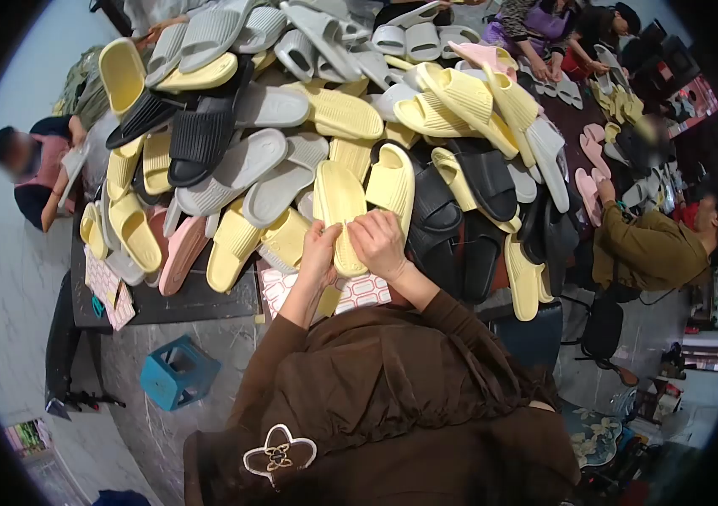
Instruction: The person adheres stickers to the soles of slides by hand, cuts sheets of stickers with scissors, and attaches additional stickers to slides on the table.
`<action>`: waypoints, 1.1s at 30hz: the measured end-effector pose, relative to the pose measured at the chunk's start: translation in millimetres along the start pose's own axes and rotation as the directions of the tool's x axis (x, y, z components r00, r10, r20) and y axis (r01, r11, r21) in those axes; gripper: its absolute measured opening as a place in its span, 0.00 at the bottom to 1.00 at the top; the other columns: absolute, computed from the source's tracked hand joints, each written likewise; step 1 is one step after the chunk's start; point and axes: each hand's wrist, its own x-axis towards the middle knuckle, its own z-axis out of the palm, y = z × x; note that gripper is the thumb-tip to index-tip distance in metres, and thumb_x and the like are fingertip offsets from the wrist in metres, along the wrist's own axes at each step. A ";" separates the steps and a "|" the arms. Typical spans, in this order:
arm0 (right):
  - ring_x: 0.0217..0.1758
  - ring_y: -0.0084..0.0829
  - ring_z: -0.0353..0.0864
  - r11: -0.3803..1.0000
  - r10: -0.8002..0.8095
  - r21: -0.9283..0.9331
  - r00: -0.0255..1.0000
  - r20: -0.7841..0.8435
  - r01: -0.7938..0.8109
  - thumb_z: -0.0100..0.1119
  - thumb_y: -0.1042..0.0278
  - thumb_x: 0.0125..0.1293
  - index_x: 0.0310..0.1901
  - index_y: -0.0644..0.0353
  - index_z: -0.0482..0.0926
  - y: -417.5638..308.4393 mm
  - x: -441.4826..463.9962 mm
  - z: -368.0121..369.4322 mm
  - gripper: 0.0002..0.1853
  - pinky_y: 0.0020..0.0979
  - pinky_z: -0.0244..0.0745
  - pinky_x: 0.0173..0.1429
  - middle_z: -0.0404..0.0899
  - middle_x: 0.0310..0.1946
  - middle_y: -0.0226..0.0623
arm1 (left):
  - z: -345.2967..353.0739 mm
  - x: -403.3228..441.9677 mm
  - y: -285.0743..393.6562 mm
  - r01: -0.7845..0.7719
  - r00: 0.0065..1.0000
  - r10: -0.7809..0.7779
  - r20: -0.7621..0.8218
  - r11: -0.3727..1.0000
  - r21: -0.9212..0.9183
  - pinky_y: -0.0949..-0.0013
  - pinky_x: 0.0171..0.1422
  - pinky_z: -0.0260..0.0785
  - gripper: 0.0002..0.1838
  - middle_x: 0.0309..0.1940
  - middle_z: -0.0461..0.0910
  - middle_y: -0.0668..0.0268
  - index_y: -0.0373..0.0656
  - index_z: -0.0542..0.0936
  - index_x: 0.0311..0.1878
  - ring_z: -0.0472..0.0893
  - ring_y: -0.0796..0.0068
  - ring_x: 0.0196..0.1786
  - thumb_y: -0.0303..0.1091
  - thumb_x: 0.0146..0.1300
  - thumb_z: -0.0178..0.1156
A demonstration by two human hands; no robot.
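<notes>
- From my remote seat, I have the pale yellow slipper [340, 198] in the middle of my view, footbed facing up, its length running roughly twelve to six o'clock.
- My left hand [319, 250] is clamped on the slipper's edge toward nine o'clock, fingers bent in.
- My right hand [379, 243] is closed on the edge toward three o'clock; its fingertips come near the left ones over the footbed. I can't tell whether they pinch anything small.
- Just beside the slipper, at one o'clock, I see a ribbed yellow slide [392, 181].
- At six o'clock, patterned paper [367, 291] lies on the table [232, 305], partly behind my wrists.
- A pink slipper [183, 255] lies between eight and nine o'clock, with teal-handled scissors [98, 306] farther out that way.
- Grey slippers [210, 40] are heaped toward eleven o'clock, black slides [437, 201] toward three.
- On the floor, between seven and eight o'clock, stands a blue stool [178, 372].
- I have one person [38, 160] at about ten o'clock, holding a light slipper [73, 171], and another in an olive-brown top [650, 246] near three.
</notes>
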 end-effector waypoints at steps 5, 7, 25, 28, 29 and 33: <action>0.37 0.36 0.76 1.000 -0.001 0.000 1.000 0.009 0.001 0.58 0.70 0.56 0.35 0.63 0.79 3.4 -5.9 1.2 0.07 0.38 0.67 0.45 0.78 0.33 0.36 | 12.5 -0.4 3.6 -0.042 0.999 0.042 -0.017 0.999 -0.004 0.68 0.41 0.78 0.04 0.38 0.80 0.60 0.37 0.73 0.43 0.81 0.72 0.38 0.23 0.66 0.54; 0.38 0.36 0.76 1.000 0.024 0.006 1.000 0.005 -0.024 0.58 0.70 0.55 0.36 0.64 0.80 2.6 -8.0 2.1 0.09 0.38 0.66 0.46 0.78 0.34 0.36 | -5.4 6.5 -4.4 -0.024 0.999 0.024 0.040 1.000 -0.012 0.68 0.42 0.77 0.05 0.38 0.80 0.60 0.36 0.73 0.44 0.81 0.72 0.39 0.23 0.66 0.55; 0.61 0.45 0.70 0.863 0.493 0.161 0.867 -0.071 -0.478 0.61 0.75 0.54 0.53 0.66 0.78 0.6 -30.4 -35.4 0.22 0.43 0.62 0.64 0.73 0.57 0.45 | -0.3 13.7 -0.3 -0.001 0.996 0.020 -0.084 0.974 0.229 0.68 0.44 0.77 0.16 0.41 0.83 0.55 0.30 0.75 0.47 0.83 0.69 0.39 0.23 0.57 0.67; 0.65 0.51 0.63 0.726 0.685 0.178 0.721 -0.105 -0.664 0.64 0.77 0.54 0.64 0.66 0.68 29.3 -46.8 -28.6 0.33 0.45 0.62 0.67 0.63 0.64 0.51 | -5.0 13.9 -6.7 -0.029 0.987 0.091 -0.135 0.916 0.401 0.65 0.42 0.79 0.18 0.40 0.83 0.54 0.28 0.73 0.50 0.85 0.66 0.39 0.21 0.58 0.65; 0.65 0.51 0.63 0.714 0.694 0.188 0.717 -0.066 -0.674 0.64 0.77 0.54 0.64 0.66 0.68 31.4 -55.8 -25.7 0.33 0.45 0.62 0.67 0.63 0.64 0.51 | -2.3 12.9 -7.1 -0.054 0.987 0.108 -0.117 0.919 0.391 0.67 0.42 0.78 0.16 0.39 0.83 0.54 0.28 0.74 0.47 0.84 0.67 0.38 0.23 0.57 0.67; 0.64 0.52 0.63 0.669 0.713 0.255 0.700 0.046 -0.698 0.66 0.76 0.54 0.68 0.65 0.61 39.3 -56.5 -23.3 0.39 0.44 0.63 0.67 0.63 0.62 0.52 | -8.3 27.9 -9.1 -0.037 0.989 0.075 -0.127 0.958 0.283 0.69 0.41 0.76 0.15 0.37 0.83 0.55 0.29 0.76 0.43 0.83 0.69 0.37 0.26 0.56 0.69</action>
